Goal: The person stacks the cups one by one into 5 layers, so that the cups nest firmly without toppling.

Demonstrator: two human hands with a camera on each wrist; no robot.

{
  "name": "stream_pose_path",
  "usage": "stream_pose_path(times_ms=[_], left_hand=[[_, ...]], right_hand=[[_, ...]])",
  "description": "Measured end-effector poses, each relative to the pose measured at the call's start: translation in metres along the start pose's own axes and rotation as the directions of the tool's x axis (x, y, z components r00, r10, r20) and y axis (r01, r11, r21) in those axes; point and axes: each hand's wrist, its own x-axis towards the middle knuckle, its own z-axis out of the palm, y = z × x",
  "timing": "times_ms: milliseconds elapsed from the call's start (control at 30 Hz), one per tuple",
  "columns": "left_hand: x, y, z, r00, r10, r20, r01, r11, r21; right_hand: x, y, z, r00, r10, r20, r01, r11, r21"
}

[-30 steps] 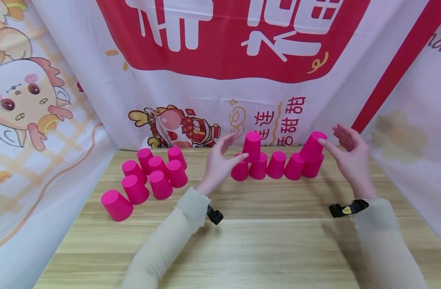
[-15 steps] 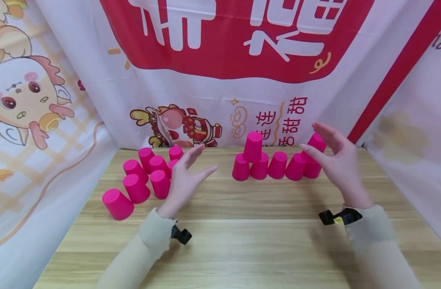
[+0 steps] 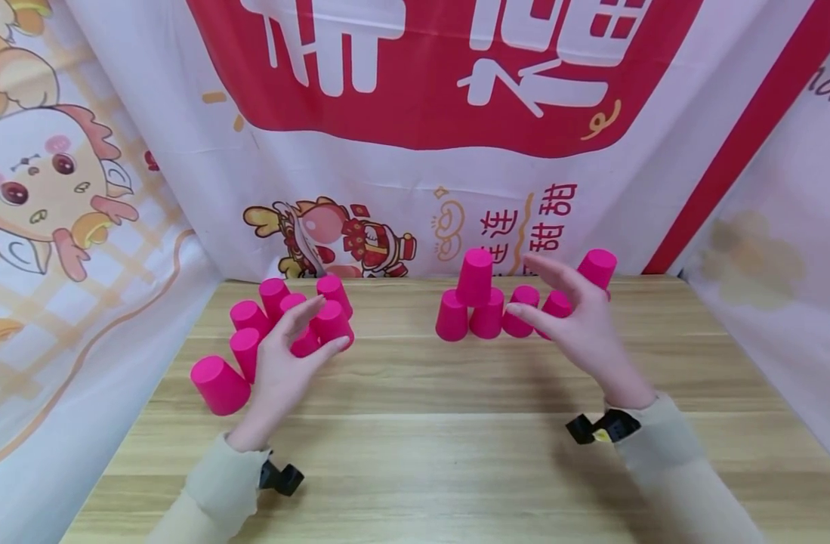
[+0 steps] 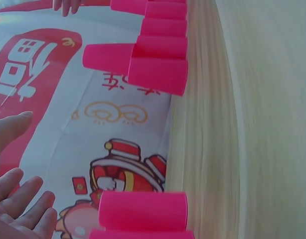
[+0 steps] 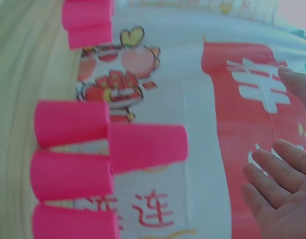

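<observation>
Above the wood-grain table [image 3: 442, 461], the empty right hand [image 3: 584, 325], all five fingers [image 5: 277, 172] visible only in its wrist view, hangs near tiered pink tapered cups [image 3: 526, 293], the empty left hand [image 3: 282, 370] by clustered cups [image 3: 251, 317] left of them.

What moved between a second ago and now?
The left hand moved left, from beside the left upper pink cup to the left-hand group of pink cups. The right hand moved left too, away from the right upper pink cup. Neither hand holds a cup now. The cups in view stayed put.
</observation>
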Motion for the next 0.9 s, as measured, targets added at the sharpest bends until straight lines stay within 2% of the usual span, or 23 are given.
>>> stream_pose_path(times_ms=[100, 333, 500, 633, 767, 900], left_hand=[[-0.004, 0.000, -0.014, 1.000, -0.019, -0.017, 0.020, 0.999, 0.042], [-0.011, -0.005, -0.043, 0.994, -0.046, -0.097, 0.060, 0.988, 0.141], [-0.018, -0.014, -0.061, 0.983, -0.071, -0.168, 0.097, 0.984, 0.151], [-0.023, -0.023, -0.077, 0.967, -0.099, -0.233, 0.134, 0.981, 0.141], [-0.029, -0.036, -0.090, 0.943, -0.118, -0.310, 0.166, 0.977, 0.136], [-0.032, -0.052, -0.102, 0.910, -0.204, -0.362, 0.254, 0.962, 0.097]], right_hand=[[-0.003, 0.001, 0.013, 0.999, -0.019, 0.050, 0.018, 1.000, 0.024], [-0.011, 0.004, 0.043, 0.990, -0.008, 0.140, 0.001, 0.999, 0.049], [-0.017, 0.003, 0.063, 0.981, -0.019, 0.195, 0.004, 0.997, 0.077], [-0.021, 0.004, 0.080, 0.974, -0.045, 0.223, 0.028, 0.996, 0.079], [-0.026, 0.002, 0.096, 0.963, -0.050, 0.265, 0.028, 0.996, 0.088], [-0.029, -0.001, 0.112, 0.949, -0.060, 0.308, 0.027, 0.993, 0.112]])
